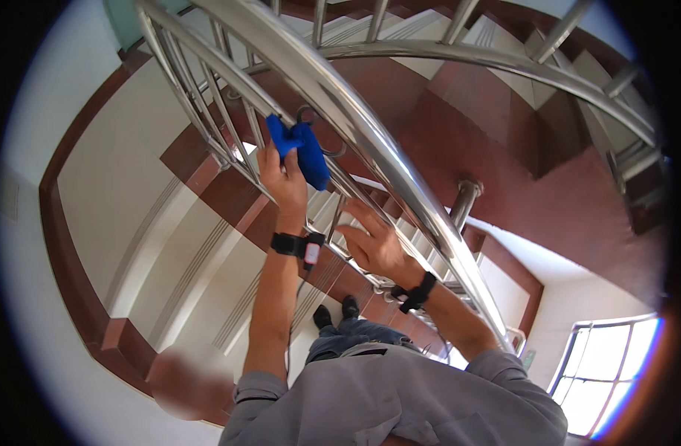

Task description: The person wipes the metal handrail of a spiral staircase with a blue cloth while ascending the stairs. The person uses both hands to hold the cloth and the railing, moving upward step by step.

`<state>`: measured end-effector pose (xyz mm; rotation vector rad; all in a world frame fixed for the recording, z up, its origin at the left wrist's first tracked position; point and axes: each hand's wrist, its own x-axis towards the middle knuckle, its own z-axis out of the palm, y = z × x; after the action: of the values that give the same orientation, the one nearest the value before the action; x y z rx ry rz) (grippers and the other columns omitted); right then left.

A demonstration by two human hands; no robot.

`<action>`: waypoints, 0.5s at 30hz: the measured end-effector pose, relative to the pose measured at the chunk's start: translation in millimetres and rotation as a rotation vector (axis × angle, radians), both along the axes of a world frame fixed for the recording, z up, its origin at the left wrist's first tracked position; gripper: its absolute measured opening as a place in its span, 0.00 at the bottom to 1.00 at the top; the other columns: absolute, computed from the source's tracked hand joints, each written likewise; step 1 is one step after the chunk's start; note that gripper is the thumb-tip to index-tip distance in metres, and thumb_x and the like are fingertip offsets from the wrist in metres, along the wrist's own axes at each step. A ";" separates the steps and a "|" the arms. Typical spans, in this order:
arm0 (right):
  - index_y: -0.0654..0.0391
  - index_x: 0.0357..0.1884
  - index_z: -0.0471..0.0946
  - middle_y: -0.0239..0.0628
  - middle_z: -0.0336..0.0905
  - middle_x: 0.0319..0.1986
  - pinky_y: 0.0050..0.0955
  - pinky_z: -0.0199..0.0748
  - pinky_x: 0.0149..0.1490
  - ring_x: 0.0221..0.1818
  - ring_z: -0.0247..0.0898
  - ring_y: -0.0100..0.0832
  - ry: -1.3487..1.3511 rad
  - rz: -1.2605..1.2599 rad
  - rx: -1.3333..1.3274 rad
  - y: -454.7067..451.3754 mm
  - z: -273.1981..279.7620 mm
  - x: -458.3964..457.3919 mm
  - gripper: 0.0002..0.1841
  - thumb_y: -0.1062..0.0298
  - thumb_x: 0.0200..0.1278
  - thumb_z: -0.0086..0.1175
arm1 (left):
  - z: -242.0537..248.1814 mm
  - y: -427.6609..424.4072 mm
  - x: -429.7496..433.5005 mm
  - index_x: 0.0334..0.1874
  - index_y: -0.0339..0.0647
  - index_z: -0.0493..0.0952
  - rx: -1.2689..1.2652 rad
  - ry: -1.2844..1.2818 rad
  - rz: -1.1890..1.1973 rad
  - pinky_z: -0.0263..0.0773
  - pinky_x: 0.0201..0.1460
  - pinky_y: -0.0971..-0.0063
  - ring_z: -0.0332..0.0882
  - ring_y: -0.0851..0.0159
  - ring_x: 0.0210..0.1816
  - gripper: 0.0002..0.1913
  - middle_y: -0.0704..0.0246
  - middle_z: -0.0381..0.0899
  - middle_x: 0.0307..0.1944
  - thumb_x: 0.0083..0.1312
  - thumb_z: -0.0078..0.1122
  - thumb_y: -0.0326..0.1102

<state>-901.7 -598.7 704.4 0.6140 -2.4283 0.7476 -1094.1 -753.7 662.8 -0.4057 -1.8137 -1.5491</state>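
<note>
My left hand (285, 179) pinches a blue cloth (312, 156) between thumb and fingers. The cloth lies folded over a thin rail of the stainless steel stair railing (229, 61), beside a small metal ring (306, 115). Lower down and to the right, my right hand (374, 241) is by the same railing, fingers curved and apart, with nothing seen in it. Whether its fingertips touch the rail I cannot tell. Above both hands runs the thick, shiny handrail (368, 134). A black strap circles each wrist.
Pale stair treads (190, 262) with grooved edges and dark red borders lie below on the left. My black shoes (322, 316) stand on a step. Another curved railing (452, 51) crosses the top. A barred window (602, 357) is at the lower right.
</note>
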 end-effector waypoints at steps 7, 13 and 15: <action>0.61 0.51 0.90 0.54 0.84 0.65 0.52 0.87 0.70 0.72 0.81 0.59 0.160 0.001 0.080 13.2 49.8 51.7 0.19 0.82 0.56 0.67 | -43.6 46.4 115.4 0.72 0.45 0.85 -0.405 0.197 -0.205 0.80 0.57 0.54 0.79 0.45 0.52 0.28 0.57 0.77 0.52 0.68 0.67 0.25; 0.59 0.63 0.84 0.58 0.79 0.69 0.56 0.82 0.70 0.69 0.79 0.64 0.299 -0.288 0.092 30.4 83.0 34.0 0.23 0.74 0.65 0.70 | -18.9 21.2 75.5 0.74 0.43 0.80 -0.326 0.027 -0.074 0.81 0.58 0.50 0.82 0.42 0.56 0.28 0.54 0.81 0.56 0.70 0.68 0.24; 0.57 0.70 0.80 0.58 0.78 0.68 0.56 0.83 0.67 0.65 0.80 0.64 0.219 -0.411 0.057 30.1 89.4 26.4 0.28 0.72 0.68 0.70 | -1.3 -0.4 50.9 0.69 0.39 0.83 -0.305 0.059 0.026 0.81 0.58 0.52 0.83 0.43 0.53 0.24 0.55 0.82 0.54 0.70 0.69 0.23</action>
<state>-875.4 -568.7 793.8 0.1909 -2.2715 0.4185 -1043.2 -754.1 661.5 -0.5621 -2.0049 -1.2312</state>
